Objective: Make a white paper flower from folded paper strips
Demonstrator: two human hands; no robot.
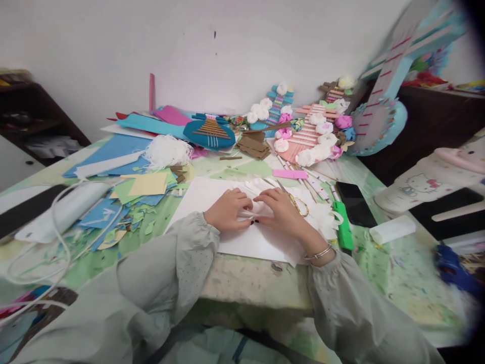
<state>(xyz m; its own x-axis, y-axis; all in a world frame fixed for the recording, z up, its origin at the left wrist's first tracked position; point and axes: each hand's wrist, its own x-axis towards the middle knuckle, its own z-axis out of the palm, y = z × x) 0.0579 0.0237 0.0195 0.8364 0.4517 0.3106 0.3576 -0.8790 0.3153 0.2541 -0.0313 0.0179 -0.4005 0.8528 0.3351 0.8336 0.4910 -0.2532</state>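
Observation:
Over a white paper sheet point(242, 246), my left hand point(228, 210) and my right hand point(282, 213) face each other with bent fingers. Both pinch a thin piece of white paper point(245, 214) between thumbs and fingertips. Its exact shape is partly hidden by the fingers. Gold-handled scissors point(302, 207) lie just beyond my right hand, on white paper pieces point(322, 218). A bracelet circles my right wrist.
Paper scraps point(146, 215) and a white cable point(56, 222) spread at left. A green glue gun or tool point(343, 227), phone point(355, 203), white roll point(393, 230) and cup point(420, 179) stand or lie right. Decorated paper instruments point(209, 133) line the back, with white string point(168, 151) nearby.

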